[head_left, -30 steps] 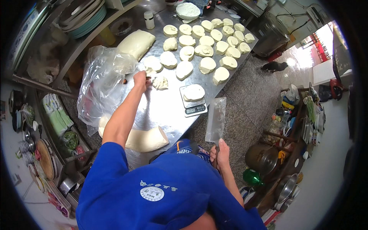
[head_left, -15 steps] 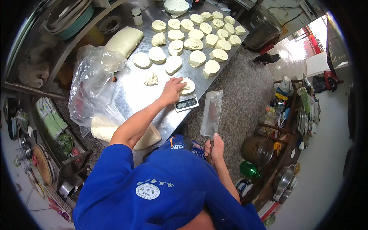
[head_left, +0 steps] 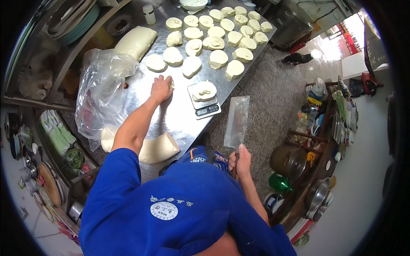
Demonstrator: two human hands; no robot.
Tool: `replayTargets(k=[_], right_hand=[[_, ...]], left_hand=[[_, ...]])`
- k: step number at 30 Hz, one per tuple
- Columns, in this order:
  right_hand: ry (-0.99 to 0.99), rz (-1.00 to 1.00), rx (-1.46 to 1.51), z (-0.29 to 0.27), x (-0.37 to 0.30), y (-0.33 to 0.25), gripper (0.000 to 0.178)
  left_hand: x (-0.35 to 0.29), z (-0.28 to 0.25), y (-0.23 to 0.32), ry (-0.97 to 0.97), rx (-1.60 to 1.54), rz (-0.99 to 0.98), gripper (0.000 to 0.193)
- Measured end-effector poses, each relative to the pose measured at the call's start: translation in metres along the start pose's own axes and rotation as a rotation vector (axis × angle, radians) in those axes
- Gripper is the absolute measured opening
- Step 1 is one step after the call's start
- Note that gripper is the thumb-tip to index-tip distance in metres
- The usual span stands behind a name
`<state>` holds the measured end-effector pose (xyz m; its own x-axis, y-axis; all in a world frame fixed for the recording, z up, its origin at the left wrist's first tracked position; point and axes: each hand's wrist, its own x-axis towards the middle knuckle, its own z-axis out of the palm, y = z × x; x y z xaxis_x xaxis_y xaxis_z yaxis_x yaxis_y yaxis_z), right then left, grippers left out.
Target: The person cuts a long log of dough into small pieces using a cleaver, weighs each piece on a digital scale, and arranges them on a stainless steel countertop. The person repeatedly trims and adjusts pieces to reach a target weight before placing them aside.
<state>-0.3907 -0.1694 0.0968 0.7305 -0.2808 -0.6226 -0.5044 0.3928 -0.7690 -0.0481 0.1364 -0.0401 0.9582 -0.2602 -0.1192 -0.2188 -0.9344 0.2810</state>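
Okay, left grip [head_left: 162, 88] is down at the metal worktop [head_left: 181, 121], fingers over a small dough scrap [head_left: 172, 84]; only its edge shows, so can't tell if it's pinched or just touched. Right grip [head_left: 242, 164] is clenched round the handle of a cleaver [head_left: 237, 121], blade pointing away from the body, off the worktop's edge and above the floor [head_left: 267, 115]. Kitchen scale [head_left: 207, 112] sits right of the left grip, near that edge, carrying one rounded dough piece [head_left: 204, 91]. Other dough pieces [head_left: 213, 42] lie in loose rows farther back. Thick dough roll [head_left: 158, 149] lies along the near side, partly hidden by the left forearm [head_left: 139, 121]. Bigger dough slab [head_left: 136, 42] is back left, against crumpled clear plastic [head_left: 100, 81]; shaker jar [head_left: 149, 14] stands just beyond.
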Motion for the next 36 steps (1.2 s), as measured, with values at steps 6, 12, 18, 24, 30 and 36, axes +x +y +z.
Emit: replayTargets(k=[6, 12, 18, 24, 30, 36], right_hand=[[0.057, 0.008, 0.064, 0.005, -0.001, -0.006, 0.041], [0.036, 0.02, 0.043, 0.007, 0.002, -0.009, 0.037], [0.055, 0.045, 0.065, 0.01, 0.008, -0.008, 0.037], [0.08, 0.032, 0.007, 0.01, 0.007, -0.007, 0.046], [0.1, 0.012, 0.076, 0.005, -0.004, -0.01, 0.041], [0.074, -0.006, 0.045, 0.009, -0.003, -0.012, 0.039]], left_hand=[[-0.027, -0.007, -0.015, -0.026, -0.169, -0.176, 0.047], [-0.076, -0.031, -0.066, 0.194, -0.127, -0.215, 0.044], [-0.059, -0.016, -0.073, 0.115, -0.019, -0.257, 0.054], [-0.023, 0.01, 0.06, 0.291, -0.468, 0.198, 0.074], [-0.018, 0.006, 0.105, 0.305, -0.456, 0.156, 0.066], [-0.052, -0.002, -0.05, 0.455, -0.062, -0.304, 0.041]])
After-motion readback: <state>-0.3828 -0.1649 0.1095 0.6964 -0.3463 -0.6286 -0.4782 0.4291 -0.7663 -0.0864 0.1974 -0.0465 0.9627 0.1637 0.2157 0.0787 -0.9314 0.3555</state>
